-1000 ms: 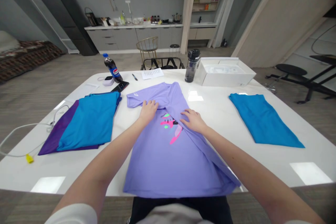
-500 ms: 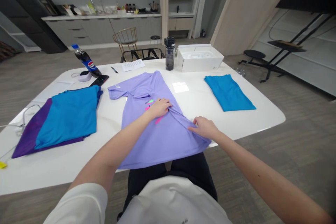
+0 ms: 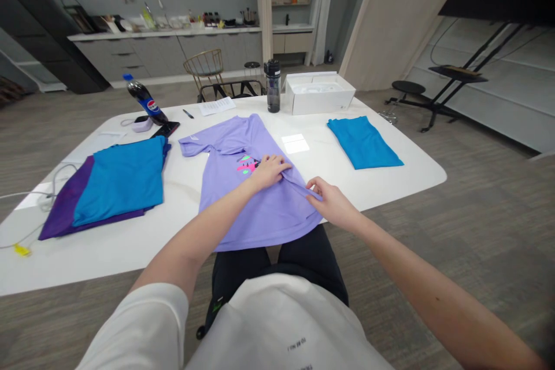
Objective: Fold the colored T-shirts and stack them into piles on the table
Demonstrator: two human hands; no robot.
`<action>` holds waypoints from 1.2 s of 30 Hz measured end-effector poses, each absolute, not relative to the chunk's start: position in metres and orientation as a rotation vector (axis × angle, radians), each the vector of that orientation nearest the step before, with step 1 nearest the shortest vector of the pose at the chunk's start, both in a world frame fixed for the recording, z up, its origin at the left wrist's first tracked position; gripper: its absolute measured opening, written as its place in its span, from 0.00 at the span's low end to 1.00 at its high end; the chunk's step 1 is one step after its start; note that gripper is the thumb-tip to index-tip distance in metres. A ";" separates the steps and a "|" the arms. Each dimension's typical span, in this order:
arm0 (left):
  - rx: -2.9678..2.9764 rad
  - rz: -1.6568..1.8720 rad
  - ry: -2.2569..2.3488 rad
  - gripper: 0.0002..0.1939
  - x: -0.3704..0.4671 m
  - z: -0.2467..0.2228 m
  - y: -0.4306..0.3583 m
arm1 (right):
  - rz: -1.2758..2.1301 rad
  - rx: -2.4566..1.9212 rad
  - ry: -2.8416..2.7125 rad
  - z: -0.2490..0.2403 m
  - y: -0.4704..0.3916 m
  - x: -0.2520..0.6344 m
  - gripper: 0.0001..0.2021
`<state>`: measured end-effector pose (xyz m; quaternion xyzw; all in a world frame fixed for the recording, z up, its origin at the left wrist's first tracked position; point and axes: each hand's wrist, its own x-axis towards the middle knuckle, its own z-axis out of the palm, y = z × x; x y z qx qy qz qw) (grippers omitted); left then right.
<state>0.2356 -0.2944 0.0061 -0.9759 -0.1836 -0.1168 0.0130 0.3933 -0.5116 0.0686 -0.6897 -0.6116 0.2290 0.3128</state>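
A lavender T-shirt [image 3: 247, 219] with a pink and green print lies on the white table, its bottom hem at the near edge. One short sleeve points left; the right side is folded over toward the middle. My left hand [image 3: 271, 171] is on the shirt beside the print, fingers bent and closed on the folded cloth. At the shirt's right side, my right hand [image 3: 332, 201] pinches the edge between thumb and fingers, lifting it slightly. The right sleeve cannot be made out.
On the left lie folded blue and purple garments [image 3: 124, 182]; a folded blue garment [image 3: 366, 143] lies right. Behind stand a cola bottle [image 3: 147, 101], a phone [image 3: 167, 129], a dark water bottle [image 3: 273, 87] and a white box [image 3: 321, 95]. Cables [image 3: 54, 185] run along the left.
My right hand has raised the shirt's right edge a little and moved it inward. My left hand has shifted slightly, baring more of the print. The view has tilted and shifted somewhat.
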 end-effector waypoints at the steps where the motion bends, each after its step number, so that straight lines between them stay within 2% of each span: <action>1: -3.055 -0.390 -0.533 0.22 0.235 0.007 -0.302 | 0.582 -1.801 -1.604 0.070 -0.513 0.388 0.09; 6: -3.155 -0.527 -0.483 0.16 0.232 0.011 -0.340 | 0.527 -1.699 -1.504 0.058 -0.521 0.371 0.16; 9: -3.212 -0.566 -0.331 0.18 0.230 0.015 -0.360 | 0.546 -1.623 -1.426 0.045 -0.527 0.366 0.15; 12: -3.239 -0.546 -0.241 0.16 0.226 0.020 -0.376 | 0.457 -1.609 -1.438 0.030 -0.535 0.358 0.14; 16: -3.254 -0.606 -0.431 0.17 0.215 0.032 -0.385 | 0.168 -1.840 -1.488 0.010 -0.542 0.345 0.22; 20: -3.209 -0.572 -0.535 0.19 0.190 0.054 -0.383 | 0.215 -2.081 -1.557 0.003 -0.544 0.341 0.11; 21: -3.193 -0.537 -0.533 0.19 0.182 0.059 -0.381 | 0.233 -2.095 -1.579 0.004 -0.546 0.342 0.11; 24: -3.145 -0.389 -0.498 0.19 0.153 0.066 -0.381 | 0.176 -2.048 -1.642 0.009 -0.553 0.344 0.19; 28: -3.120 -0.200 -0.511 0.14 0.119 0.046 -0.394 | 0.099 -1.985 -1.830 0.007 -0.563 0.346 0.19; 33: -3.188 -0.206 -0.561 0.16 0.100 0.018 -0.417 | 0.129 -1.895 -2.083 -0.004 -0.570 0.353 0.12; 36: -3.301 -0.218 -0.494 0.18 0.100 0.013 -0.426 | 0.169 -1.807 -2.139 -0.005 -0.569 0.359 0.14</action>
